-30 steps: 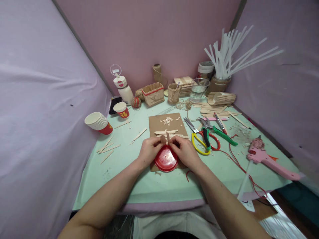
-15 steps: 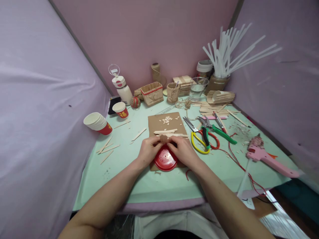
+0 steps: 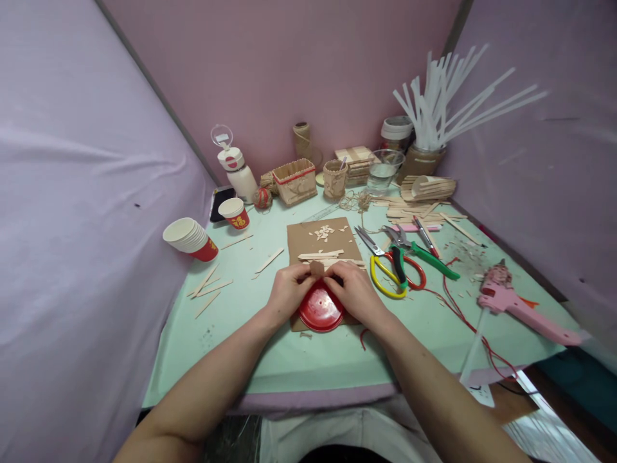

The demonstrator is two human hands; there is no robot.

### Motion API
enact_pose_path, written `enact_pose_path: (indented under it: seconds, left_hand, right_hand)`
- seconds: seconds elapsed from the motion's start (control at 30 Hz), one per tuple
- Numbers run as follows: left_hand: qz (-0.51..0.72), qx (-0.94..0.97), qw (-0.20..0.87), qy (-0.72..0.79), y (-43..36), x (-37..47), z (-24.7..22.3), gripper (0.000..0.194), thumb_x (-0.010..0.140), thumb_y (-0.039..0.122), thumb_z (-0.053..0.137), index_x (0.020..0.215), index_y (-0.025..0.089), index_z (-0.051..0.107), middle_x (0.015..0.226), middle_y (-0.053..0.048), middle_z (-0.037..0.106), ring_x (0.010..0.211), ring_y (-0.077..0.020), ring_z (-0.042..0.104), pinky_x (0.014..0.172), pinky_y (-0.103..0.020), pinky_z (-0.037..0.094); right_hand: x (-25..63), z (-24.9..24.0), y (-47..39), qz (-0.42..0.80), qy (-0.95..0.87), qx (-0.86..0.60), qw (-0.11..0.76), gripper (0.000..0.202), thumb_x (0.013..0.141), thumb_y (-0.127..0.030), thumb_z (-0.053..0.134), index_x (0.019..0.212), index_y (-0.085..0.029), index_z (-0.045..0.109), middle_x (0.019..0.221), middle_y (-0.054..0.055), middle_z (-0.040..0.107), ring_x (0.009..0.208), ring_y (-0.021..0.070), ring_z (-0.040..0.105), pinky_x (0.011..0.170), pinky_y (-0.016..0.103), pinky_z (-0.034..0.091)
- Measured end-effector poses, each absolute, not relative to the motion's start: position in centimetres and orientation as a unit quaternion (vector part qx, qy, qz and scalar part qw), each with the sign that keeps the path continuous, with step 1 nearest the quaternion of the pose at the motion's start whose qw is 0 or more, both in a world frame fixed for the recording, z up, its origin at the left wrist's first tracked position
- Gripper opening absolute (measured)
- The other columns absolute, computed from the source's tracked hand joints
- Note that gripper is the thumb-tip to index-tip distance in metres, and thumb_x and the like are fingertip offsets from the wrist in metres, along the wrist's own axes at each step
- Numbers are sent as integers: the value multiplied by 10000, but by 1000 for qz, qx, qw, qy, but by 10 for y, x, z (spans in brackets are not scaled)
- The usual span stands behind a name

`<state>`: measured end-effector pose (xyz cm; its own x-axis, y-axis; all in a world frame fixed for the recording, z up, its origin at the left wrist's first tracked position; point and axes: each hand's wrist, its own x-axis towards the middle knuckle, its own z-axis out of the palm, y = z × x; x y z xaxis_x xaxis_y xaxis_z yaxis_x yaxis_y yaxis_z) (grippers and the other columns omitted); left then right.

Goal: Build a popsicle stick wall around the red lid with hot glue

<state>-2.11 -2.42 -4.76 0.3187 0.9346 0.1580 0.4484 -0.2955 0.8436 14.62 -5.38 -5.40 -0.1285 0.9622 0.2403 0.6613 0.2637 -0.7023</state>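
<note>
Between the fingertips of both hands is a small brown piece [image 3: 317, 269] that looks like cardboard. My left hand [image 3: 289, 288] pinches it from the left, and my right hand [image 3: 351, 287] has its fingers closed at its right edge. Just below the fingertips lies a round red plastic lid [image 3: 321, 310], partly covered by the hands. Under it is a brown cardboard sheet [image 3: 299, 238]. Flat wooden sticks [image 3: 328, 255] rest on the sheet just beyond my fingers, and small pale wood chips [image 3: 324, 232] lie farther back on it.
Scissors [image 3: 385, 260] and green-handled pruning shears [image 3: 419, 251] lie to the right, with a pink glue gun [image 3: 520, 305] farther over. Paper cups [image 3: 190, 239] are at left. Along the back stand a white bottle [image 3: 240, 177], a woven-looking box [image 3: 295, 183] and a clear water bowl [image 3: 383, 172].
The hands stay in nearly the same place over the red lid. The brown piece between the fingertips seems tilted slightly more upright; the whole view has shifted a little.
</note>
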Motion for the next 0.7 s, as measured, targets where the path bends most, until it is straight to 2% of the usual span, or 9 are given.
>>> enact_pose_path:
  seconds: [0.3,0.47,0.7]
  left_hand:
    - [346,727,362,470,-25,-20,-46,143,799,162,599,823,183,739,812,-11,738,739,-157,646,716,-244,489]
    - [346,726,355,477,-25,-20,-47,136,793,166,608,823,184,739,797,-10,736,734,-160,646,697,-243,483]
    - [343,732,361,465,-25,-20,-46,136,799,154,583,761,171,713,753,-12,708,702,-150,626,681,-242,472]
  right_hand:
    - [146,-56,-53,222,-718,-557,353,114,862,-154,544,823,-209,637,886,43,679,890,207,564,826,333,394]
    - [146,-55,-53,228,-712,-555,365,115,848,-157,546,780,-215,619,852,35,672,864,205,568,815,330,398]
    - [143,-54,-57,239,-665,-587,394,76,831,-180,488,770,-225,498,776,5,625,693,170,548,628,273,384]
